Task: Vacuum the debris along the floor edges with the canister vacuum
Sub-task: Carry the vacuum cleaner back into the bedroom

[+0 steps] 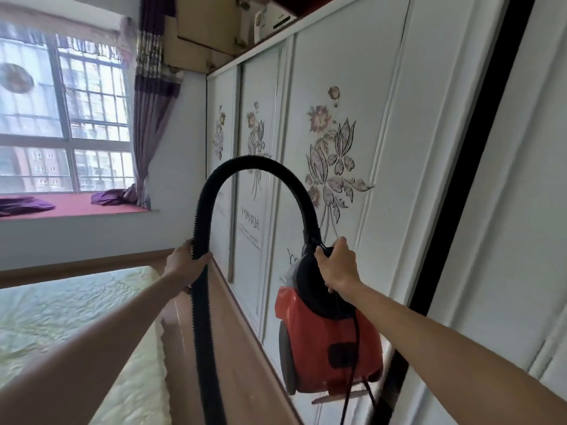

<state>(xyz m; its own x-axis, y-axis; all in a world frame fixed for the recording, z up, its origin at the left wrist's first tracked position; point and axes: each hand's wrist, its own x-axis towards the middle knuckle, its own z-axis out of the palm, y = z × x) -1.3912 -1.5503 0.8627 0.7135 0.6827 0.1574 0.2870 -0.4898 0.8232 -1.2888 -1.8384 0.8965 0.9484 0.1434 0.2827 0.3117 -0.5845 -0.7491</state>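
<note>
One red canister vacuum (331, 348) hangs in the air, lifted clear of the floor (239, 348), over the narrow strip between the bed (61, 317) edge and the wardrobe (383, 118). The right hand (337, 265) grasps its black top end, fingers curled over it. One black ribbed hose (254, 162) arches up from there and drops past the left hand (187, 262), which is clenched around it. One black cord (352, 363) trails down the canister. Three wardrobe doors carry flower patterns. Two purple cloths (113, 197) lie on the window seat.
</note>
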